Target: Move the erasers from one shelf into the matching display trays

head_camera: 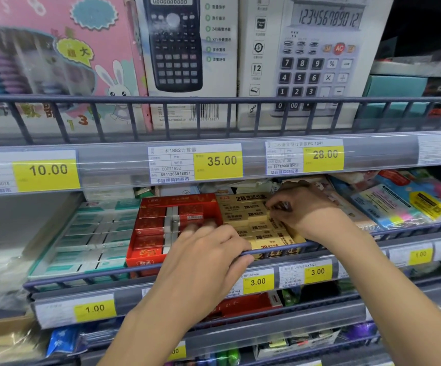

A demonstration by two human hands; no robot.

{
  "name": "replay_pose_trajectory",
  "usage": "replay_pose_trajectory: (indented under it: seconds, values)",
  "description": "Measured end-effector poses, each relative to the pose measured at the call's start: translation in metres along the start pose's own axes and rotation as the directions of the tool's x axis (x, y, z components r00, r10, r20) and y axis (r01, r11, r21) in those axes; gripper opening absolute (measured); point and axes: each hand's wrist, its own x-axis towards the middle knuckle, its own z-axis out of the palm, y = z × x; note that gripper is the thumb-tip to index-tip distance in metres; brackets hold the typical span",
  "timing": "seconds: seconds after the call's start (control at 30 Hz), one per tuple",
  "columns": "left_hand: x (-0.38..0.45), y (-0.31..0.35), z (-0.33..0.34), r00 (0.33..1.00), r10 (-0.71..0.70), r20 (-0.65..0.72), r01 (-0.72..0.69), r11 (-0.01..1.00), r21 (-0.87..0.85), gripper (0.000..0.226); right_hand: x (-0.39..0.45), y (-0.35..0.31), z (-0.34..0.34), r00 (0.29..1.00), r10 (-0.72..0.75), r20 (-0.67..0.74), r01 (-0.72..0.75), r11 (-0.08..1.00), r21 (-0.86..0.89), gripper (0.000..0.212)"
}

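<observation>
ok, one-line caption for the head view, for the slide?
Left hand resting on the red eraser tray while right hand places an eraser in the yellow 2B eraser tray.

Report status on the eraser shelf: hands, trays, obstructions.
Left hand open, resting over red tray. Right hand pinching an eraser above yellow tray. Nothing blocking.

Three cardboard display trays sit side by side on the middle shelf: one teal-and-white tray at nine o'clock, one red tray at centre, one cream-yellow tray toward three o'clock. About five red-sleeved erasers show in the red tray; the cream 2B erasers overlap too much to count. Two hands are in view, the left hand and the right hand. Two boxed calculators stand at twelve o'clock. Eight yellow price tags are visible.
</observation>
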Motion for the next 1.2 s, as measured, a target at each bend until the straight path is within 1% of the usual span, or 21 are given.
replay_pose_trajectory:
  seconds: [0.13, 0.23, 0.3, 0.33, 0.37, 0.4, 0.43, 0.47, 0.5, 0.57, 0.63, 0.7, 0.73, 0.8, 0.87, 0.93, 1.0, 1.07, 1.13, 1.2]
  values:
    - [-0.001, -0.002, -0.003, 0.999, -0.024, 0.045, 0.028, 0.997, -0.071, 0.034, -0.009, -0.003, -0.002, 1.0, 0.012, -0.01, -0.012, 1.0, -0.001, 0.027]
    - [-0.005, -0.004, -0.01, 0.998, -0.046, 0.036, 0.051, 0.985, -0.163, 0.037, -0.028, -0.01, -0.006, 0.988, -0.005, -0.154, 0.001, 1.0, -0.025, 0.03]
    - [-0.012, -0.005, -0.015, 0.997, -0.077, -0.012, 0.073, 0.97, -0.233, 0.04, -0.046, -0.016, -0.009, 0.961, -0.039, -0.272, 0.056, 0.997, 0.055, 0.025]
    - [-0.017, -0.005, -0.019, 0.993, -0.106, -0.046, 0.089, 0.956, -0.28, 0.039, -0.056, -0.02, -0.01, 0.942, -0.054, -0.331, 0.092, 0.991, 0.099, 0.016]
    - [-0.022, -0.005, -0.022, 0.986, -0.144, -0.079, 0.109, 0.934, -0.34, 0.036, -0.066, -0.025, -0.011, 0.926, -0.061, -0.372, 0.128, 0.979, 0.158, 0.007]
    - [-0.029, -0.005, -0.024, 0.976, -0.186, -0.11, 0.125, 0.903, -0.412, 0.031, -0.077, -0.031, -0.01, 0.915, -0.051, -0.401, 0.162, 0.955, 0.248, 0.007]
    - [-0.035, -0.005, -0.027, 0.963, -0.228, -0.142, 0.132, 0.863, -0.488, 0.026, -0.09, -0.037, -0.009, 0.914, -0.029, -0.404, 0.196, 0.905, 0.378, 0.007]
    - [-0.043, -0.004, -0.028, 0.95, -0.264, -0.167, 0.131, 0.821, -0.555, 0.021, -0.102, -0.042, -0.005, 0.925, -0.008, -0.379, 0.221, 0.823, 0.523, 0.005]
    - [-0.052, -0.004, -0.029, 0.94, -0.291, -0.178, 0.127, 0.783, -0.609, 0.016, -0.116, -0.047, 0.0, 0.938, 0.007, -0.346, 0.23, 0.735, 0.638, 0.011]
    - [-0.072, -0.004, -0.026, 0.937, -0.316, -0.145, 0.128, 0.702, -0.7, 0.016, -0.143, -0.053, 0.017, 0.961, 0.028, -0.274, 0.205, 0.591, 0.78, 0.014]
    - [-0.094, -0.004, -0.016, 0.94, -0.34, -0.017, 0.191, 0.57, -0.799, 0.015, -0.172, -0.054, 0.041, 0.975, 0.08, -0.206, 0.139, 0.503, 0.853, 0.013]
    - [-0.118, -0.007, 0.006, 0.916, -0.363, 0.171, 0.328, 0.431, -0.84, 0.018, -0.204, -0.053, 0.073, 0.98, 0.167, -0.11, 0.025, 0.44, 0.898, 0.012]
    - [-0.132, -0.009, 0.023, 0.887, -0.371, 0.276, 0.415, 0.374, -0.829, 0.016, -0.221, -0.052, 0.091, 0.974, 0.223, -0.047, -0.05, 0.411, 0.91, 0.011]
    - [-0.164, -0.01, 0.063, 0.789, -0.377, 0.485, 0.593, 0.26, -0.762, 0.013, -0.257, -0.047, 0.129, 0.936, 0.339, 0.097, -0.215, 0.331, 0.919, 0.01]
    - [-0.202, -0.006, 0.104, 0.651, -0.367, 0.665, 0.747, 0.156, -0.646, 0.015, -0.295, -0.04, 0.165, 0.874, 0.42, 0.245, -0.378, 0.27, 0.885, 0.009]
    - [-0.242, 0.004, 0.138, 0.507, -0.342, 0.791, 0.857, 0.105, -0.504, 0.012, -0.335, -0.03, 0.199, 0.795, 0.48, 0.371, -0.518, 0.219, 0.827, 0.009]
    - [-0.28, 0.016, 0.164, 0.393, -0.332, 0.857, 0.917, 0.078, -0.39, 0.011, -0.376, -0.018, 0.226, 0.71, 0.532, 0.461, -0.62, 0.162, 0.767, 0.013]
    - [-0.31, 0.032, 0.18, 0.314, -0.323, 0.893, 0.949, 0.077, -0.305, 0.011, -0.419, -0.006, 0.246, 0.622, 0.564, 0.543, -0.702, 0.094, 0.706, 0.015]
    - [-0.332, 0.049, 0.19, 0.263, -0.314, 0.912, 0.965, 0.085, -0.248, 0.011, -0.461, 0.006, 0.26, 0.544, 0.587, 0.599, -0.753, 0.028, 0.658, 0.013]
    - [-0.346, 0.068, 0.196, 0.238, -0.313, 0.92, 0.97, 0.133, -0.206, 0.01, -0.502, 0.018, 0.268, 0.484, 0.608, 0.629, -0.78, -0.027, 0.626, 0.013]
